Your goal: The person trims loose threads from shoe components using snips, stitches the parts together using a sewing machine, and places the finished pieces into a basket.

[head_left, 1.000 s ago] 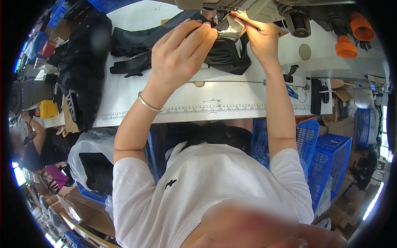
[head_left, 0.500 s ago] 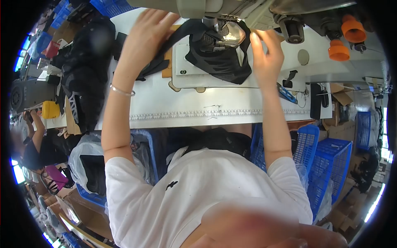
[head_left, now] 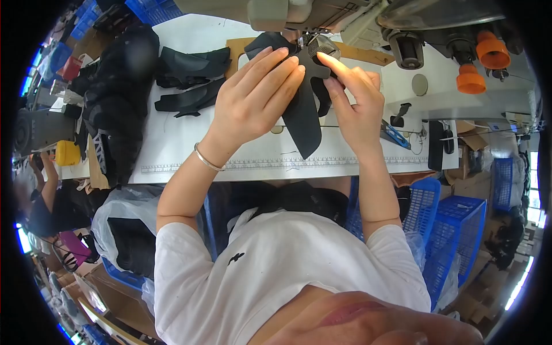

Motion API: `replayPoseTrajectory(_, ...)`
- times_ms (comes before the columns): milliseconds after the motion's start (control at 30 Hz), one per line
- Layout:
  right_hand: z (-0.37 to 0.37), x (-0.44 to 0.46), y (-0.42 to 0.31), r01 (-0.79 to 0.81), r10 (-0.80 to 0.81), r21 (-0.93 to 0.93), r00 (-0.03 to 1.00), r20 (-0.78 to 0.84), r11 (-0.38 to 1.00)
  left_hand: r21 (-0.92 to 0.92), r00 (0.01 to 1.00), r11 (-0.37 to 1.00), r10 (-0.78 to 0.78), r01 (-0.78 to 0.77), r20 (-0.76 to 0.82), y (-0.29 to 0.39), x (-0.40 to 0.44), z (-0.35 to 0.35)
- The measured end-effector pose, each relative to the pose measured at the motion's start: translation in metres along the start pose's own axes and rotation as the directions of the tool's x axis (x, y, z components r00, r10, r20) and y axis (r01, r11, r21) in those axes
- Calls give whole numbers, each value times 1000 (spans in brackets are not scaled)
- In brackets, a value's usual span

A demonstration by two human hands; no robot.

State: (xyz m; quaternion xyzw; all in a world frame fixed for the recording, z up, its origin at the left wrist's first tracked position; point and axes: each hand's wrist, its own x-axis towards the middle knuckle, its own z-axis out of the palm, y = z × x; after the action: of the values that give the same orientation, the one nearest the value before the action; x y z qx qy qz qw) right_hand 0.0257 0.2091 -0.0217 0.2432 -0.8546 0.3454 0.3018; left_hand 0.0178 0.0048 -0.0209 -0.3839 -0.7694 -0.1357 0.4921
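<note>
A black cut fabric piece [head_left: 303, 118] lies under the sewing machine head [head_left: 305, 17], its long tail reaching toward the table's front edge. My left hand [head_left: 253, 98] rests flat on its left side, fingers stretched side by side, palm down. On the opposite side, my right hand [head_left: 353, 98] touches the piece near the needle area with the index fingertip, thumb apart from it and other fingers curled. Whether the thumb grips the edge is unclear. The needle area is partly hidden by the machine. More black cut pieces [head_left: 192, 69] lie left of my left hand.
A printed ruler [head_left: 172, 166] runs along the front of the white table [head_left: 158, 146]. Blue snips [head_left: 394, 135] lie at right. A black heap [head_left: 118, 92] covers the left side. Orange cups [head_left: 493, 49] hang at upper right. Blue crates [head_left: 457, 230] stand below; another person's arm [head_left: 49, 181] shows far left.
My left hand has come down and right onto the black piece, uncovering cut pieces at left. The black piece is now turned with its tail toward me. My right hand has shifted slightly left and down.
</note>
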Motion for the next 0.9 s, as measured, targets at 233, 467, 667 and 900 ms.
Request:
replayPoseTrajectory(233, 0, 0, -1, -27, 27, 15, 1000, 6, 1000, 10, 1000, 1000, -22, 22, -4, 4, -1, 1)
replayPoseTrajectory(467, 1, -1, 0, -47, 47, 35, 999, 6, 998, 10, 999, 1000, -20, 21, -39, 3, -4, 5)
replayPoseTrajectory(667, 2, -3, -6, -104, 104, 38, 995, 13, 994, 4, 994, 1000, -17, 17, -106, -2, -8, 12)
replayPoseTrajectory(900, 7, -8, 9, -164, 161, 149, 986, 34, 975, -318, 887, 869, -439, 378, -145, -1, 3, 9)
